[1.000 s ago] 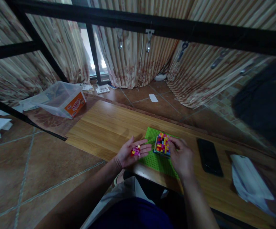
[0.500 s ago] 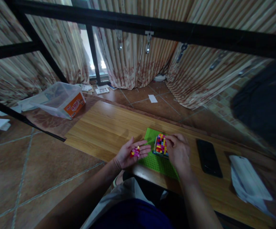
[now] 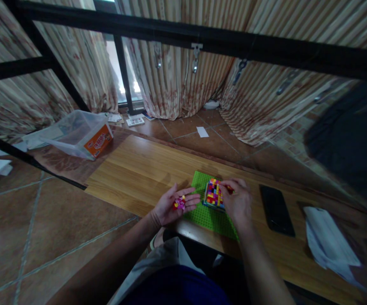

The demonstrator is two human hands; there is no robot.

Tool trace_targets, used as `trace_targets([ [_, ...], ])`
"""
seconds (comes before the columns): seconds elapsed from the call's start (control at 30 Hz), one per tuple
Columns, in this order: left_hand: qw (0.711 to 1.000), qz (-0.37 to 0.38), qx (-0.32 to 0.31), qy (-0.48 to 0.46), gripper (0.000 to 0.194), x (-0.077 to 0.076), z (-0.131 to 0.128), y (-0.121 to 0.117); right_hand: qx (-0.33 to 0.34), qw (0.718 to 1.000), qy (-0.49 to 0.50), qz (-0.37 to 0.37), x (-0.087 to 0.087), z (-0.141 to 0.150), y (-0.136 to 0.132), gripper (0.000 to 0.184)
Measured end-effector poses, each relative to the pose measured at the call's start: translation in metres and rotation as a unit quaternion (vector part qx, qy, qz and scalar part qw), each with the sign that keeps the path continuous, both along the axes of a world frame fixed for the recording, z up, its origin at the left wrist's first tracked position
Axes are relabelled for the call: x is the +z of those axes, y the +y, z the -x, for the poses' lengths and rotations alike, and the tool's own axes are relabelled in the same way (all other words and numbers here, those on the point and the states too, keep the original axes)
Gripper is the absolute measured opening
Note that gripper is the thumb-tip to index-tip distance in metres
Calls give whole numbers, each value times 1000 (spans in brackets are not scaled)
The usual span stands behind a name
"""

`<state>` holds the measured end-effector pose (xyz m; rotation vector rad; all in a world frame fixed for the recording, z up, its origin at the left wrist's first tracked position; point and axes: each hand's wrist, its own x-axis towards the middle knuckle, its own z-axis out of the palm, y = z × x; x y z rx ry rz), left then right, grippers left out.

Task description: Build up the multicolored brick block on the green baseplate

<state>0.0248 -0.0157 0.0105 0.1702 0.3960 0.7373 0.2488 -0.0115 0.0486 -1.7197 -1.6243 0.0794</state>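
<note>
My left hand [image 3: 172, 206] lies palm up with its fingers stretched out. A small heap of tiny toy bricks [image 3: 180, 202], pink, red and yellow, rests on its palm and fingers. Right of it, a block built of many-coloured toy bricks [image 3: 214, 192] stands on a green studded baseplate [image 3: 202, 218]. My right hand [image 3: 238, 201] covers the block's right side, thumb and finger pinched together at its top. Red shows beside these fingers, but whether it is a brick in the pinch or part of the block I cannot make out.
The baseplate lies on a wooden bench [image 3: 139, 163]. To the right are a black phone [image 3: 277, 209] and a white packet [image 3: 331, 237]. A clear plastic bin [image 3: 78, 133] with an orange label stands at the left end. A black metal bar [image 3: 170, 31] crosses overhead before the curtains.
My right hand's fingers have shifted slightly at the top of the brick block, and more red shows beside them. My left hand stays in place with its bricks.
</note>
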Motion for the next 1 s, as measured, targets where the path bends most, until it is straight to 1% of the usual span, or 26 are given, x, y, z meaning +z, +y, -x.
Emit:
trace_targets([
  [0.27, 1000, -9, -2, 4, 56, -2, 0, 0, 15, 999, -23, -17, -3, 0, -5, 27],
  [0.67, 1000, -4, 1, 0, 59, 3, 0, -1, 14, 999, 28, -21, -9, -2, -7, 27],
  [0.77, 1000, -8, 3, -6, 59, 0, 0, -1, 5, 998, 50, -44, -3, -2, -14, 28],
  [0.87, 1000, -15, -2, -15, 60, -4, 0, 1, 2, 995, 67, -72, 7, 4, -23, 27],
  [0.93, 1000, -19, -7, -19, 63, -5, 0, 1, 21, 995, 75, -70, 13, 13, -29, 26],
  [1.0, 1000, -19, -10, -22, 64, -5, 1, 2, 51, 994, 77, -58, 16, 25, -34, 25],
])
